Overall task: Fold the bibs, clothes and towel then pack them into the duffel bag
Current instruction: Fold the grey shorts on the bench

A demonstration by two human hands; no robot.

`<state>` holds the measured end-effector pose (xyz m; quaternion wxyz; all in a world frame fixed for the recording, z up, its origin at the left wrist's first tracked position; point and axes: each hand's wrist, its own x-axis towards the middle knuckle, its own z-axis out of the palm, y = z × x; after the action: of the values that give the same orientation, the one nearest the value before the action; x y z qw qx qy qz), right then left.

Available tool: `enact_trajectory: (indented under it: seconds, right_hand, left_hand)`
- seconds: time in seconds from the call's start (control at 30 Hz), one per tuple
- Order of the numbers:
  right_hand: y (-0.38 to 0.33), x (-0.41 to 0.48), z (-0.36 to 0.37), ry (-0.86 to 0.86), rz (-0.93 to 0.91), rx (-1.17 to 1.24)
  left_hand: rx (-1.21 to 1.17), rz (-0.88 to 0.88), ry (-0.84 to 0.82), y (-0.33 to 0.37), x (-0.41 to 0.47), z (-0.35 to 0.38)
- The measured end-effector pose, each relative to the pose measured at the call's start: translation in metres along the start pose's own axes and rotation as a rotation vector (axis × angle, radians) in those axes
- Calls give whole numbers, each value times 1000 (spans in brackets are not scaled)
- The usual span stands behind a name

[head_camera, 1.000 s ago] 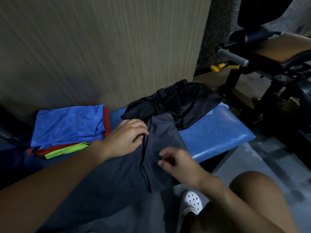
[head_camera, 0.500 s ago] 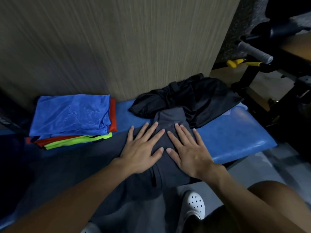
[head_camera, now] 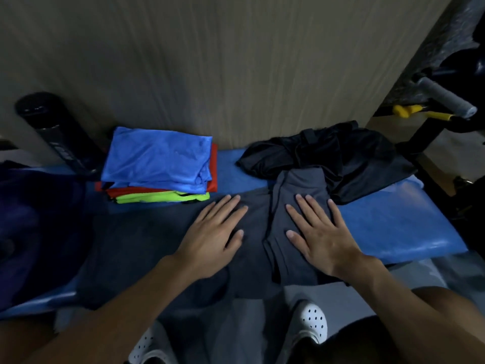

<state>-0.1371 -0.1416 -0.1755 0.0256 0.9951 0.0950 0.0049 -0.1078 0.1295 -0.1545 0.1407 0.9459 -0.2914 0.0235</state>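
Head view | step: folding grey garment (head_camera: 296, 195) on bench (head_camera: 409, 227) | left hand (head_camera: 212, 232), right hand (head_camera: 322, 235): flat, fingers spread, gripping nothing | next, judged: fold again, stack with folded bibs (head_camera: 160, 164)

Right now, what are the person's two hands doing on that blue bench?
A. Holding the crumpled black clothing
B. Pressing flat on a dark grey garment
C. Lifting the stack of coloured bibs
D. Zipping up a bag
B: the left hand and the right hand both lie palm down, fingers spread, on the dark grey garment, while the stack of bibs and the black clothing sit untouched behind.
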Motion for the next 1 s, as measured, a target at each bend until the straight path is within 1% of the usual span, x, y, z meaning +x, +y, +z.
enact_trajectory:
  seconds: [0.07,0.13,0.17,0.23,0.33,0.37,0.43,0.47,0.53,0.6,0.67,0.73,0.83,1.0]
  right_hand:
    - [-8,0,-11,24,-10,-2]
    - [-29,6,-29,71,-66,33]
    - [-45,10,-42,83,-116,69]
    - [-81,26,-64,63,-236,176]
    - [-151,59,-90,-23,-404,387]
    - [-176,70,-95,-55,-442,465]
    - [-222,89,-99,-120,-511,555]
    - [-246,98,-100,-151,-540,556]
    - [-274,114,-97,-200,-545,540]
    - [-302,129,-94,-234,-542,502]
    - [-322,141,-89,-271,-530,451]
    - [-335,152,-81,-310,-527,422]
    - [-346,162,-71,-328,-508,376]
    - [-358,169,-70,-322,-506,376]
  left_hand:
    - [-93,-84,155,-15,-28,-15]
    - [-164,-246,323,-32,-59,-30]
    - [-198,-355,384,-39,-77,-36]
    - [-268,-589,442,-50,-112,-43]
    - [-433,-868,498,-61,-157,-49]
    - [-491,-944,519,-64,-168,-49]
    - [-528,-1055,559,-76,-189,-42]
    - [-558,-1116,574,-83,-199,-35]
    - [-704,-1211,597,-89,-207,-19]
    - [-874,-1279,622,-96,-214,-5]
    - [-1109,-1296,612,-96,-212,3]
    - [-1247,-1297,610,-98,-209,12]
    - [-1323,-1290,625,-98,-207,19]
    - [-1306,-1275,535,-92,-210,3]
